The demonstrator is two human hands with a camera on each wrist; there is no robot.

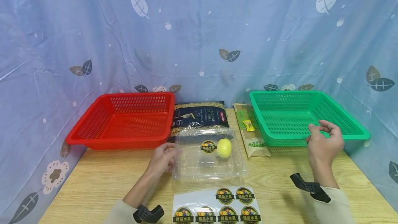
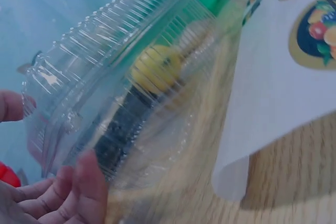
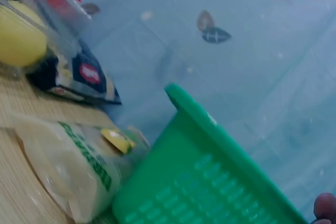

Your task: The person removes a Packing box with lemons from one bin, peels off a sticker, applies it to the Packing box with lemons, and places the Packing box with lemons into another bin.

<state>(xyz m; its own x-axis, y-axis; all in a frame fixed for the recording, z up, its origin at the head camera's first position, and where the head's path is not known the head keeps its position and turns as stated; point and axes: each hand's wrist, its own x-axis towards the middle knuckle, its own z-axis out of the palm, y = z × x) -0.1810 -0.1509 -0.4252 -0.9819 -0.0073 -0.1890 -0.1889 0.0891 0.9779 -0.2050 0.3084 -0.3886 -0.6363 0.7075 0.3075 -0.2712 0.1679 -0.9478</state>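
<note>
A clear plastic clamshell box (image 1: 208, 163) lies shut on the wooden table (image 1: 99, 182), with a yellow fruit (image 1: 224, 148) inside and a round fruit sticker (image 1: 208, 147) on its lid. My left hand (image 1: 172, 155) grips the box's left edge; in the left wrist view the thumb (image 2: 10, 106) lies above and the fingers (image 2: 79, 192) below the box (image 2: 105, 87), with the fruit (image 2: 155, 69) behind the ribbed wall. My right hand (image 1: 323, 132) hovers at the front rim of the green basket (image 1: 304, 117), fingers loosely curled and holding nothing.
A sticker sheet (image 1: 217, 206) lies at the table's front edge. A red basket (image 1: 124, 120) stands at the back left. A dark pasta bag (image 1: 199, 117) and a pale noodle packet (image 1: 252, 134) lie between the baskets. Blue patterned cloth hangs all round.
</note>
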